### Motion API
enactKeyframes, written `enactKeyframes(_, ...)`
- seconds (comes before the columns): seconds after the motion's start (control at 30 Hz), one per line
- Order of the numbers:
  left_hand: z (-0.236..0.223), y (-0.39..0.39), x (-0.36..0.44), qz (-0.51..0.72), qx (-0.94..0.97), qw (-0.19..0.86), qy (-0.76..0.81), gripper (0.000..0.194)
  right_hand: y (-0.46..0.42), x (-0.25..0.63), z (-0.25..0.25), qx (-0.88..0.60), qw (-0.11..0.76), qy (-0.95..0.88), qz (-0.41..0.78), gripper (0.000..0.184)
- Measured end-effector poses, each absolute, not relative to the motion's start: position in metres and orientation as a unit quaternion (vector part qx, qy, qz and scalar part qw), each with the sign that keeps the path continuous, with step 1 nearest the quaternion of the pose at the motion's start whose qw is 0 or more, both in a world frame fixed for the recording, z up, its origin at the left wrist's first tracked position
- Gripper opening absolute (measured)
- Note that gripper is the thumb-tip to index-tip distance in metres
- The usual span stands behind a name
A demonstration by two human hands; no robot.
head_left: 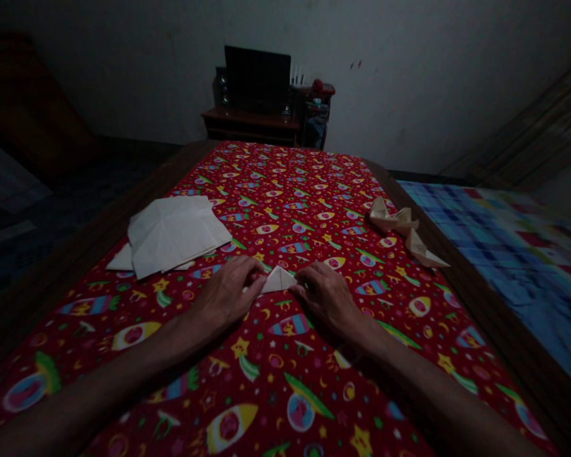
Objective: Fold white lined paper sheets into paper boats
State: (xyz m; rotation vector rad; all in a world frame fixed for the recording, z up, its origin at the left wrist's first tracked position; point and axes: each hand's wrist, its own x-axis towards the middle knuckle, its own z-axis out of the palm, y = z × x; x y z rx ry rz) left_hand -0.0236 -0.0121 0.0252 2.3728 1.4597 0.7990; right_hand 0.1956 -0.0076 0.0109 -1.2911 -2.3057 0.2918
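1. Apparently for easy reach, the paper stack (176, 231) lies left of the folded paper (276, 282) and farther from the person. Its sheets sit unevenly, corners jutting out, which probably makes a single one simpler to lift off.

2. Just left of the folded paper and touching it, the left hand (231, 287) has a narrow grip: thumb and fingers pinch the near end, likely because so light a piece would slide if held loosely.

3. Between both hands, the folded paper itself rests on the red patterned cloth (266, 381) that covers the tabletop (514, 339). Its peak points away from the person, so each low end meets one hand and the middle shows uncovered.

4. Just right of the folded paper, the right hand (326, 293) mirrors the other, its grip narrow on the opposite end. Holding from two sides probably stops the piece turning; how hard the fingers press cannot be told.

5. Well right of the folded paper and beyond it, pale paper shapes (422, 249) stand grouped by the cloth's edge, presumably out of the hands' way. They overlap in view, so their number is unclear.
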Motion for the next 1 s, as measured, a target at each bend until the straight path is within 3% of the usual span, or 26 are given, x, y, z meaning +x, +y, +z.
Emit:
enactKeyframes(0.3, 0.017, -0.011, -0.033, 0.192, 0.825, 0.178, 0.5, 0.013, -0.004, 0.197, 0.01, -0.443, 0.228, -0.857, 0.131, 0.022)
enactKeyframes(0.77, 0.019, -0.018, -0.031, 0.163, 0.836, 0.13, 0.508, 0.018, -0.003, 0.192, 0.013, -0.445, 0.149, -0.883, 0.001, 0.017)
enactKeyframes(1.0, 0.022, -0.017, -0.023, 0.12, 0.82, 0.088, 0.553, 0.02, 0.002, 0.19, 0.019, -0.42, 0.122, -0.899, 0.0, 0.015)
